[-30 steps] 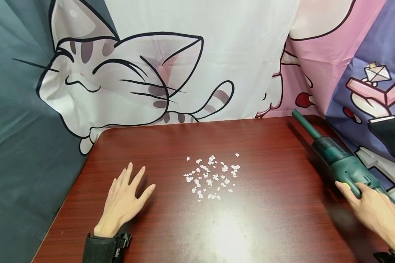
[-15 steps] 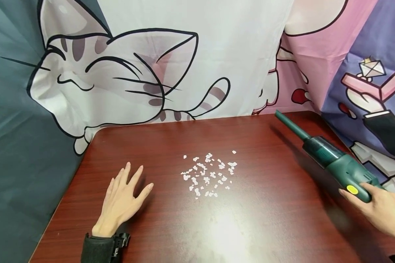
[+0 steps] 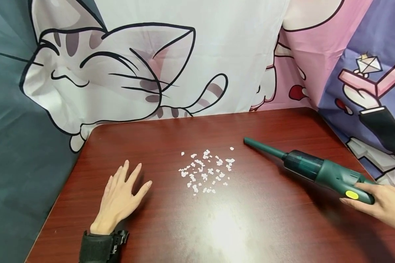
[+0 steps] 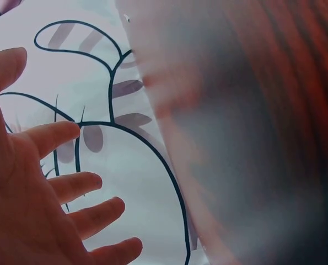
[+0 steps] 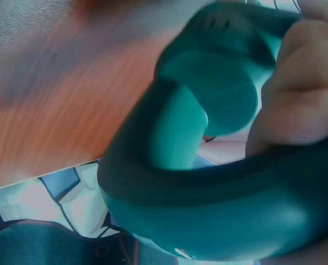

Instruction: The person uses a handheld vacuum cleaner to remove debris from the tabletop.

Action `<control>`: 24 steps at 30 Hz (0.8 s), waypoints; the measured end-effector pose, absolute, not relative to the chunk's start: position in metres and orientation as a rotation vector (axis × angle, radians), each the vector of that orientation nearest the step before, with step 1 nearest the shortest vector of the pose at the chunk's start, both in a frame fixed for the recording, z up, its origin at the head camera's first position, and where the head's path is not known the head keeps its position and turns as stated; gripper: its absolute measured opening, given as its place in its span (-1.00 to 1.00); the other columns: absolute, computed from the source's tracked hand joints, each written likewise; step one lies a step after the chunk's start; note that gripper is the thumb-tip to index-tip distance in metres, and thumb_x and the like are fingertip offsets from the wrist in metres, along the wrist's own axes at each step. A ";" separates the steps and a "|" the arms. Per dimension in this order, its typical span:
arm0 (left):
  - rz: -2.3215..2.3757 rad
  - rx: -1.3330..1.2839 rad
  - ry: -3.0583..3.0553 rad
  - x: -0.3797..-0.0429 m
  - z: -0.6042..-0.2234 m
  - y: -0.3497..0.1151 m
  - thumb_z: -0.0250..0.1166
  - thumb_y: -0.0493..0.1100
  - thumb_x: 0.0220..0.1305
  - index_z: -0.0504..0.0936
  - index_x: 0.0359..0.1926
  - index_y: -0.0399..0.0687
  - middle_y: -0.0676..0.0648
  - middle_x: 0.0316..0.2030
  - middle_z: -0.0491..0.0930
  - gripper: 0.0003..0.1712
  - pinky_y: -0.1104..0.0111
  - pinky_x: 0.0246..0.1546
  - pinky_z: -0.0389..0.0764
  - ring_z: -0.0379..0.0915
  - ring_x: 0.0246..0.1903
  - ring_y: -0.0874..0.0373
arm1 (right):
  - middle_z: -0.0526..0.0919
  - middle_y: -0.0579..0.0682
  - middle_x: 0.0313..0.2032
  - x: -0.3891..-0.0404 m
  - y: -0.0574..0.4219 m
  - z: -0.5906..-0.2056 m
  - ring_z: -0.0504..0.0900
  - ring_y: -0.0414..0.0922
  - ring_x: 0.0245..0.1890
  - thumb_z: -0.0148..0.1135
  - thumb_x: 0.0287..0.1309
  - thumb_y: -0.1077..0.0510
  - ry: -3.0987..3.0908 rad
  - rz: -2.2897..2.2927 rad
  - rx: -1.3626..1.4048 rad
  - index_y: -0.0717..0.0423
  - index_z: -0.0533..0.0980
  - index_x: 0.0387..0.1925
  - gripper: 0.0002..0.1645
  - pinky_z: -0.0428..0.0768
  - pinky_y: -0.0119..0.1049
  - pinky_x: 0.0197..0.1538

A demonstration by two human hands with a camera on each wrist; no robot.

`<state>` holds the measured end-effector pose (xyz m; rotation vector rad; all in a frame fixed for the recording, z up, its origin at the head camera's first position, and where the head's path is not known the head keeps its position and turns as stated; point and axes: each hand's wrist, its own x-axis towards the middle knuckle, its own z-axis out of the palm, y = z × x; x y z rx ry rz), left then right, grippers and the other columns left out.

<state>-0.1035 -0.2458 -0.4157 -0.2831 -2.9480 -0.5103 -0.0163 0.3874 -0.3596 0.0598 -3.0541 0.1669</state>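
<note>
You have the brown table [image 3: 266, 226] before you; over its right side is the green handheld vacuum [image 3: 335, 176], its nozzle [image 3: 264, 147] pointing left; expect it rigid, smooth and moderately heavy, best held by the looped handle [image 5: 224, 207]; your right hand [image 3: 388, 204] grips that handle, fingers curled round it; your left hand [image 3: 118, 201] is spread, holding nothing; the white scraps [image 3: 204, 176], probably feather-light and easily scattered, lie mid-table.

A green handheld vacuum [image 3: 319, 171] with a yellow oval spot [image 3: 352, 195] is gripped at its handle by the right hand [image 3: 386, 204], its slim nozzle [image 3: 264, 147] pointed leftward, near the white scraps [image 3: 204, 176]. These are scattered loosely on the brown table [image 3: 158, 146], right of the spread left hand [image 3: 118, 202].
</note>
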 end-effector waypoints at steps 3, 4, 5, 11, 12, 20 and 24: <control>-0.507 -0.291 -2.947 -0.104 -0.414 -0.246 0.05 0.37 0.34 0.22 0.48 0.07 -0.32 0.49 -0.04 -0.17 -0.26 0.33 -0.03 -0.09 0.44 -0.31 | 0.31 -0.16 -0.64 -0.018 0.387 -0.359 0.21 -0.28 -0.65 0.47 -0.07 -0.21 -3.059 0.171 0.154 0.04 0.60 -0.36 -0.56 0.13 -0.39 -0.57; -0.504 -0.293 -2.945 -0.104 -0.414 -0.247 0.05 0.36 0.34 0.23 0.47 0.06 -0.32 0.48 -0.03 -0.17 -0.26 0.33 -0.02 -0.08 0.43 -0.31 | 0.30 -0.17 -0.65 -0.018 0.387 -0.358 0.20 -0.30 -0.65 0.48 -0.08 -0.20 -3.049 0.178 0.177 0.02 0.59 -0.37 -0.58 0.13 -0.40 -0.57; -0.504 -0.294 -2.944 -0.104 -0.414 -0.247 0.05 0.36 0.34 0.23 0.47 0.06 -0.32 0.48 -0.03 -0.17 -0.26 0.33 -0.02 -0.08 0.43 -0.31 | 0.29 -0.18 -0.65 -0.018 0.386 -0.358 0.18 -0.33 -0.66 0.50 -0.11 -0.18 -3.032 0.183 0.198 -0.01 0.59 -0.39 -0.60 0.12 -0.40 -0.58; -0.509 -0.288 -2.946 -0.104 -0.413 -0.248 0.05 0.36 0.34 0.24 0.47 0.05 -0.33 0.48 -0.02 -0.18 -0.25 0.33 -0.03 -0.07 0.43 -0.32 | 0.33 -0.14 -0.65 -0.018 0.384 -0.352 0.22 -0.27 -0.64 0.51 -0.15 -0.21 -3.069 0.174 0.129 0.06 0.60 -0.38 -0.53 0.14 -0.38 -0.57; -0.508 -0.286 -2.946 -0.104 -0.413 -0.248 0.06 0.36 0.34 0.24 0.47 0.05 -0.33 0.48 -0.02 -0.18 -0.25 0.33 -0.03 -0.07 0.43 -0.32 | 0.34 -0.13 -0.64 -0.018 0.384 -0.351 0.24 -0.24 -0.64 0.49 -0.12 -0.22 -3.098 0.171 0.107 0.09 0.60 -0.36 -0.51 0.15 -0.38 -0.57; -0.499 -0.289 -2.942 -0.104 -0.414 -0.247 0.06 0.35 0.34 0.24 0.47 0.05 -0.33 0.48 -0.01 -0.18 -0.26 0.32 0.00 -0.05 0.42 -0.33 | 0.33 -0.18 -0.69 -0.007 0.384 -0.354 0.17 -0.37 -0.68 0.58 -0.29 -0.15 -2.973 0.236 0.183 0.02 0.58 -0.47 -0.56 0.14 -0.40 -0.63; -0.498 -0.289 -2.947 -0.105 -0.414 -0.247 0.05 0.36 0.34 0.23 0.47 0.05 -0.32 0.48 -0.02 -0.17 -0.25 0.32 -0.01 -0.05 0.42 -0.34 | 0.25 -0.29 -0.73 0.000 0.386 -0.357 0.09 -0.46 -0.70 0.62 -0.41 -0.11 -2.854 0.293 0.274 -0.14 0.46 -0.59 -0.55 0.10 -0.45 -0.67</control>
